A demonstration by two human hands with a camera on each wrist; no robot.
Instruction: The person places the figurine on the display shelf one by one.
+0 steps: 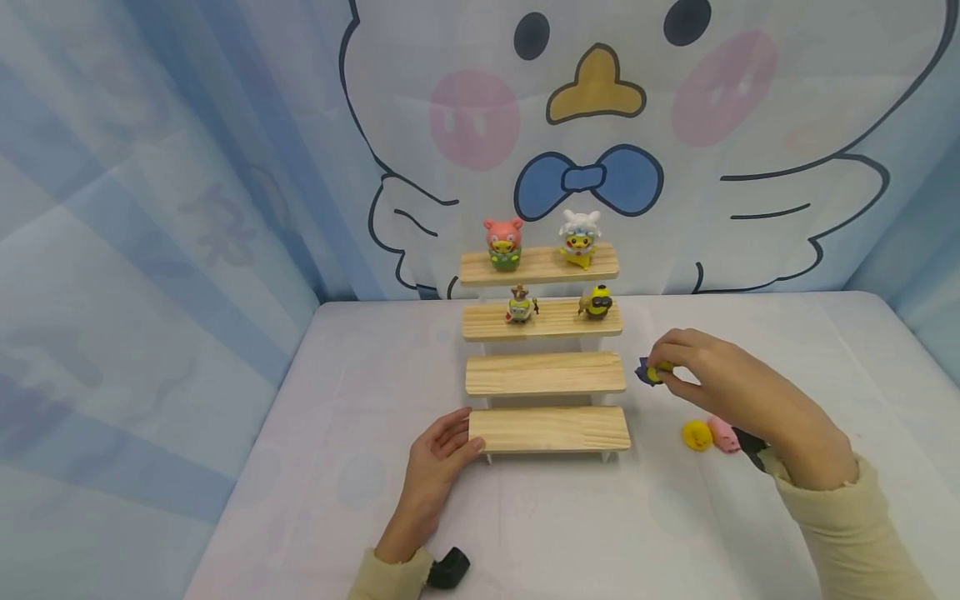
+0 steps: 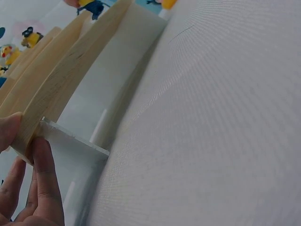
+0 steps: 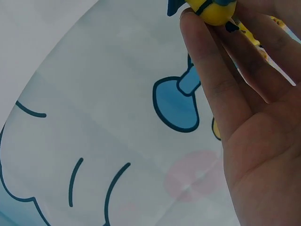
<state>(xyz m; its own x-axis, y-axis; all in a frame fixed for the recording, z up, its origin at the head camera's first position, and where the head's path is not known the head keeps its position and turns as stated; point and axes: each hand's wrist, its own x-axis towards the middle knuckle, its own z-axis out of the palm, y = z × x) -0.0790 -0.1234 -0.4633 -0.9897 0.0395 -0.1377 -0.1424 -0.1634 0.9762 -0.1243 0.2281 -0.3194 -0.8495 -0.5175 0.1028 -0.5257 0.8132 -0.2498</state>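
A tiered wooden display stand point(image 1: 546, 372) stands mid-table, its plank steps on clear supports. My left hand point(image 1: 438, 467) pinches the left end of the lowest plank point(image 1: 551, 429); in the left wrist view the thumb lies on one face of the wood and fingers point(image 2: 46, 174) press the other. To the right of the stand, my right hand point(image 1: 708, 375) pinches a small yellow and dark-blue figurine point(image 1: 651, 372), held off the planks. Its yellow body point(image 3: 218, 12) shows at the top of the right wrist view, partly cut off.
On the top plank stand a pink-hooded figurine point(image 1: 503, 244) and a white-hooded one point(image 1: 579, 238). Two small yellow figurines, one hatted point(image 1: 521, 305) and one dark-goggled point(image 1: 597, 302), occupy the plank below. A yellow toy point(image 1: 697, 435) and a pink toy point(image 1: 724, 434) lie beneath my right forearm.
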